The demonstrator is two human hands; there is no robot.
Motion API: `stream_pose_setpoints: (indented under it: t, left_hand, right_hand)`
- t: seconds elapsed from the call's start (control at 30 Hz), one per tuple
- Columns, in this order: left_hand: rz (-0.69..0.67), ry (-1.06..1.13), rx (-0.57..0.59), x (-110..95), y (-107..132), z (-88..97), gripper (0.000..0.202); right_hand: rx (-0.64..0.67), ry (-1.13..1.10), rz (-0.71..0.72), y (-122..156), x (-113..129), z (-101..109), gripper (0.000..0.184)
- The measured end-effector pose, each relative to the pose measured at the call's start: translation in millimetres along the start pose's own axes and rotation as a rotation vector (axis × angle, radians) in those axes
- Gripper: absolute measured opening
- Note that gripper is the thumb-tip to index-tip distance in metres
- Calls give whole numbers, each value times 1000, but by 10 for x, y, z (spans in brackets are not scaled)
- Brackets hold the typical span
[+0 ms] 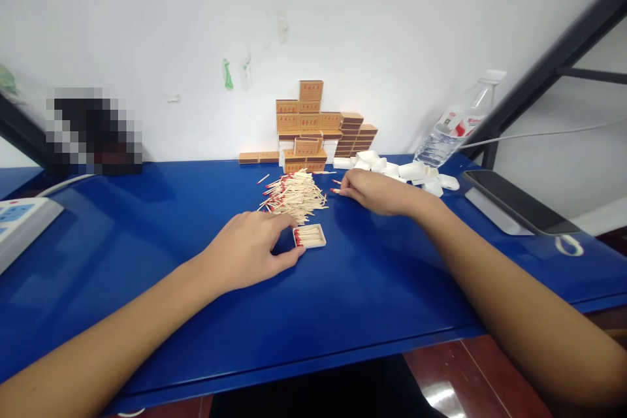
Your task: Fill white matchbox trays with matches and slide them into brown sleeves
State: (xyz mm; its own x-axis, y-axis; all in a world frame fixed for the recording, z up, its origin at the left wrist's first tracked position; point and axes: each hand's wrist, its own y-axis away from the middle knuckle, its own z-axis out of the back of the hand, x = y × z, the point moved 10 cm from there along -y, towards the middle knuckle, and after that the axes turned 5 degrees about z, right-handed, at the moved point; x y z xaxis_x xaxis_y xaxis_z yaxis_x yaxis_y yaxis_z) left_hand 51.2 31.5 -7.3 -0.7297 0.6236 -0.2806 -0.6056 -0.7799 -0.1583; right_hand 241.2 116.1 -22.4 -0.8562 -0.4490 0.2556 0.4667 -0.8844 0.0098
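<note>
My left hand (251, 247) grips the left end of a small white matchbox tray (324, 236) between thumb and fingers. Red-tipped matches (308, 234) lie side by side in the tray, heads to the left. Just behind it spreads a loose heap of matches (297, 194). To the right of the heap, my right hand (379, 192) is closed in a pinch on a few matches (336, 191), whose red heads stick out to the left. Its fingers partly hide how many there are.
Against the wall stand stacked orange-brown matchboxes (308, 123). White trays (411, 172) lie jumbled to their right. A clear plastic bottle (453, 121) leans behind a dark phone (519, 201) on the right. A white power strip (29, 228) sits at left on the blue table (313, 333).
</note>
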Motion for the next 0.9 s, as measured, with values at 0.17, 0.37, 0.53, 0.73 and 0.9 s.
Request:
stream_pose_setpoints:
  t: [0.17,0.37,0.53,0.73,0.9]
  left_hand:
    - [25,3,12,20,-6,-7,32]
    - [24,6,19,40,-11,-19,31]
    - [25,-2,25,46,-14,-29,30]
    - [16,-9,12,43,-15,-19,30]
    - [6,-16,3,33,-13,-19,31]
  right_hand:
    - [-22,-129,102,131,448,127,25]
    - [124,-223,282,298,1067,-108,20]
    - [115,-123,247,307,1102,-163,13]
    - [117,-215,282,351,1162,-126,20]
    - [139,-238,303,360,1207,-163,15]
